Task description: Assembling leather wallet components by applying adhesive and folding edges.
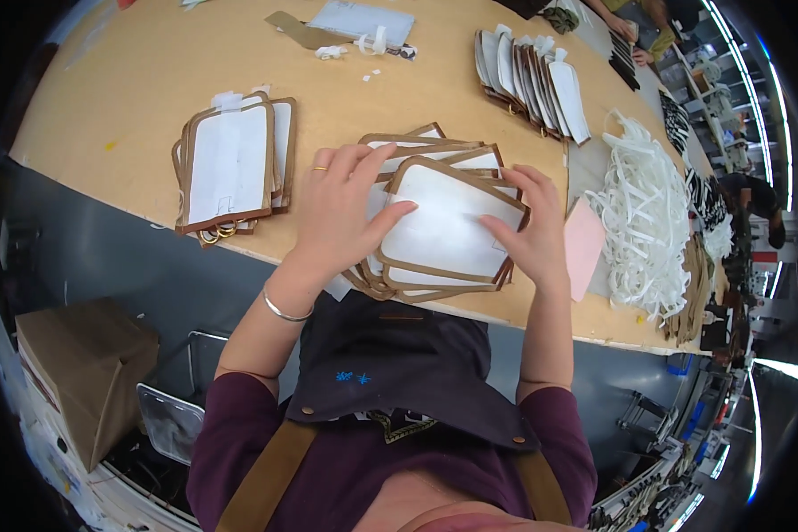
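Several white panels with brown trim lie in an uneven, fanned stack at the near edge of the table. The top panel [452, 217] is slightly tilted and overlaps those under it. My left hand [350, 208], with a ring and a bangle, rests at the stack's left side. Its fingers are spread, and the thumb lies on the top panel. At the right side my right hand [532, 222] curves about the panel's edge, thumb over the white face and fingers apart at the far right corner. The undersides of both hands are hidden.
A second pile of trimmed panels [230, 164] with gold rings lies to the left. More panels [530, 84] stand fanned at the back right. White tape strips [643, 222] heap beside a pink sheet [583, 246]. Another person's hands [629, 40] show far right.
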Available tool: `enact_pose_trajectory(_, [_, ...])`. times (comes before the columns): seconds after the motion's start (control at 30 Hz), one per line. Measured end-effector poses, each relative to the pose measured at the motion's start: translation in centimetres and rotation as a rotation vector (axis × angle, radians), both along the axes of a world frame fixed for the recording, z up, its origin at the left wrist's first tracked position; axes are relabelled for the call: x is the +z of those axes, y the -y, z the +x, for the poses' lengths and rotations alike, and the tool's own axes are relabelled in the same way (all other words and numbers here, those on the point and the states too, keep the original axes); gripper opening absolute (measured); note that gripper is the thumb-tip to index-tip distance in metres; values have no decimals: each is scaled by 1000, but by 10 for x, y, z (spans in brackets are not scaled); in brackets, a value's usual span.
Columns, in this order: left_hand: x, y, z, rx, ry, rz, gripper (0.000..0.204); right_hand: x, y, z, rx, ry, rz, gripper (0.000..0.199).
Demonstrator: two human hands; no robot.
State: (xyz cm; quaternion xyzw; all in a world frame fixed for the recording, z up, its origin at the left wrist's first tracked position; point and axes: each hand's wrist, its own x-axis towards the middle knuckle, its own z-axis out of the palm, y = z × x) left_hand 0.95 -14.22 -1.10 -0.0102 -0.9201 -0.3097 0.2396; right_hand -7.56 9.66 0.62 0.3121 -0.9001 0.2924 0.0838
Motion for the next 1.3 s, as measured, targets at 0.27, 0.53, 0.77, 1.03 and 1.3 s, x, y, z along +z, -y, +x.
enact_pose_trajectory(0.27, [-24,-28,6,-58,-225,17,24,-4,21,15,9,-4,71,59])
enact_pose_trajectory(0.53, [-16,-11,15,-223,-172,311,31,7,-3,26,347,-68,-111,26])
enact_pose_trajectory(0.77, [-22,-23,11,-122,72,149,23,16,14,31,300,-34,-59,25])
enact_pose_trajectory(1.03, [-29,-16,6,144,47,394,28,7,0,30,335,16,-47,24])
enact_pose_trajectory(1.3, [-22,-28,13,73,-32,113,28,21,1,31,381,86,23,22])
